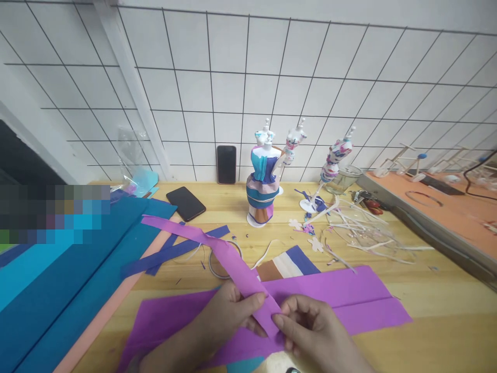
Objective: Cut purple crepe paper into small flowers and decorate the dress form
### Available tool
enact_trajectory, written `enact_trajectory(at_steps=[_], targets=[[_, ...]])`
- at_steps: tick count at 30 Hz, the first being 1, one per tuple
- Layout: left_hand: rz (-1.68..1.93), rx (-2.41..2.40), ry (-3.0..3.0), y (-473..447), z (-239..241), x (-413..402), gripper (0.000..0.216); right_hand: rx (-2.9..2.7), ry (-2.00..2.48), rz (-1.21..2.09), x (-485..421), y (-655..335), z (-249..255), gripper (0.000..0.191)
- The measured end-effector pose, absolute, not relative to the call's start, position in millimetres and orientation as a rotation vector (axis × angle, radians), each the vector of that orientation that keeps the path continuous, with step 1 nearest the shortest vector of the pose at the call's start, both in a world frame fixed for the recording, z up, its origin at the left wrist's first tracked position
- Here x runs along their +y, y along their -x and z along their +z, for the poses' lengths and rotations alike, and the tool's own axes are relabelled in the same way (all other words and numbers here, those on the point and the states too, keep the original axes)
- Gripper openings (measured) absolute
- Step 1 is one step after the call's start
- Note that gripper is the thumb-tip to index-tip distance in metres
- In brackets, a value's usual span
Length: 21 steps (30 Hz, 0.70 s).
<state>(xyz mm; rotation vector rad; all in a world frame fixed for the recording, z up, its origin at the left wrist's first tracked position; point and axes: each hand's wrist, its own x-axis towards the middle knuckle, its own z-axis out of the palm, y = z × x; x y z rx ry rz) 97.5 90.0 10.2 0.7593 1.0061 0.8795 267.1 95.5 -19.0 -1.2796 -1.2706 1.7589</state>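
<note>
A long purple paper strip (233, 261) runs from the left-centre of the table down to my two hands. My left hand (229, 311) pinches it near its lower part, thumb on top. With thumb and fingertips, my right hand (306, 321) grips the strip's near end. Beneath both hands lies a wide purple sheet (349, 290), partly hidden by them. A striped brown, white and blue piece (289, 263) sticks out from behind this sheet. Further back stands a small mannequin (264, 181) dressed in turquoise, blue, pink and brown pieces.
Teal sheets (89, 259) and dark blue strips (182, 248) lie at left. A roll of tape (219, 259) sits behind the purple strip. One phone (186, 203) lies flat; another phone (227, 164) leans on the wall. White scraps (361, 228), a glass (345, 178) and an orange board (430, 199) are at right.
</note>
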Motion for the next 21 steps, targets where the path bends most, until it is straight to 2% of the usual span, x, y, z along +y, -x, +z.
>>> enact_trajectory(at_steps=[21], targets=[[0.816,1.077,-0.926,-96.5,9.4,87.7,0.039,-1.244,1.218,1.766,94.1,-266.9,-17.4,0.039]])
